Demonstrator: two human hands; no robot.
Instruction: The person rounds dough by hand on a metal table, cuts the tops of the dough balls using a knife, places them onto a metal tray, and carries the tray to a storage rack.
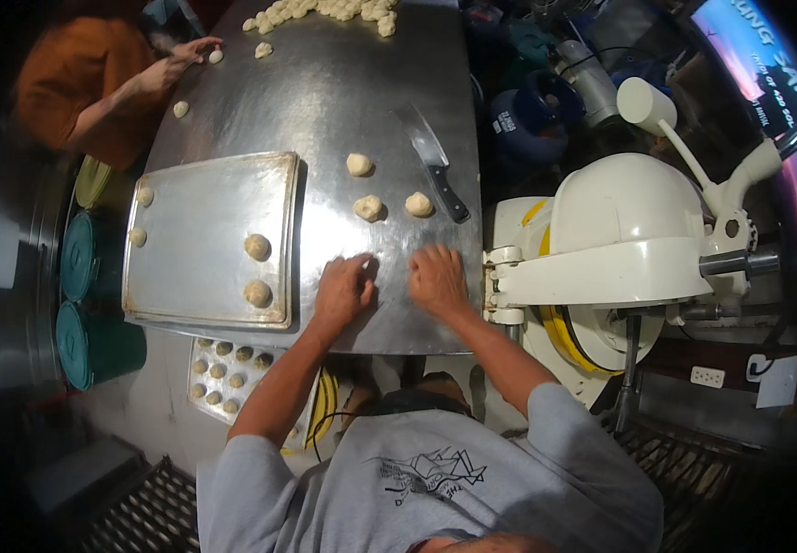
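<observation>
My left hand point(345, 289) is curled low over the steel table point(380, 334), close to its near edge. Just right of it, my right hand point(439, 280) is cupped with its knuckles up. Whatever lies under either set of fingers is hidden. Beyond my hands sit three dough balls: one point(359, 165) farther off, one point(368, 208) nearer, and one point(419, 205) to the right. A knife point(435, 166) with a black handle lies beside them. Left of my hands, a metal baking tray point(295, 230) carries two dough balls point(257, 271) along its right side and two smaller-looking ones point(141, 217) along its left.
A co-worker's hand point(197, 50) touches a dough piece point(216, 56) at the far left. Dough pieces point(324, 11) are heaped at the far end. A white machine point(619, 240) stands right of the table. Below left are another loaded tray point(217, 372) and green bins point(85, 341).
</observation>
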